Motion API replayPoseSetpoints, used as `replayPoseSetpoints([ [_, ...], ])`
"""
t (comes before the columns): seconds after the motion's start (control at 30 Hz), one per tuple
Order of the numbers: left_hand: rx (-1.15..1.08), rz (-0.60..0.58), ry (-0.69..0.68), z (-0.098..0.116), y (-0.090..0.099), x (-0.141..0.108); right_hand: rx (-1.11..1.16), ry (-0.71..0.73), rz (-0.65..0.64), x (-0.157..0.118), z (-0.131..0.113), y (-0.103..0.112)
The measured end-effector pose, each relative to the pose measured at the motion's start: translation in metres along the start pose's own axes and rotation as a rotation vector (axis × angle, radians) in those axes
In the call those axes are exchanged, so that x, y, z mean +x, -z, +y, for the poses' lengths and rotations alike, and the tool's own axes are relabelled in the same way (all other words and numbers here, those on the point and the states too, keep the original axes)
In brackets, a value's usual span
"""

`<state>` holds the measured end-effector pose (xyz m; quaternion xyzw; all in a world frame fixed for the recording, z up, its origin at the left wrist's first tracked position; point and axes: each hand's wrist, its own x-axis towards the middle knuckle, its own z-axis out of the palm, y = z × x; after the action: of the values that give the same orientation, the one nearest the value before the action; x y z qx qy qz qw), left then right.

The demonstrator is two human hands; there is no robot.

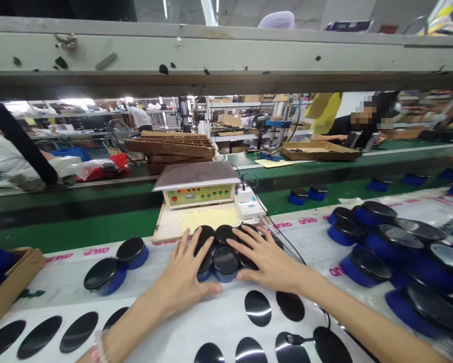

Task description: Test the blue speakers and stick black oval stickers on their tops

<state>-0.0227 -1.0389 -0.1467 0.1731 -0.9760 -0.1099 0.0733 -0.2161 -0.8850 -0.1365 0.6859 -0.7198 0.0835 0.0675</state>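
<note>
Several round blue pieces with glossy black tops point(225, 261) stand packed together at the middle of the table. My left hand point(186, 272) lies against the left side of this group, its fingers spread over the tops. From the right, my right hand point(266, 257) rests on the group, also with fingers spread. Neither hand is closed around a piece. Parts of the pieces are hidden under my fingers. Below the hands, flat black discs point(258, 308) lie on a white sheet, and a cable with a plug point(295, 339) crosses some of them.
A control box point(198, 194) with lit buttons stands behind the hands, beside a white adapter point(245, 194). More blue pieces point(366, 264) crowd the right; two point(105, 275) stand left, near a cardboard box point(12, 287). A green conveyor point(109, 214) runs behind. A person point(339, 128) sits across it.
</note>
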Motion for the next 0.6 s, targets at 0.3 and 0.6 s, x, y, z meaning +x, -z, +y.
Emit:
replayPoseSetpoints([
  [0.3,0.097,0.000,-0.159,0.042,-0.013,0.052,-0.129,-0.865,0.120,0.053,0.143,0.057],
  [0.6,-0.316,0.070,-0.141,0.041,-0.003,0.044,0.070,-0.807,0.014,0.040,0.126,0.086],
])
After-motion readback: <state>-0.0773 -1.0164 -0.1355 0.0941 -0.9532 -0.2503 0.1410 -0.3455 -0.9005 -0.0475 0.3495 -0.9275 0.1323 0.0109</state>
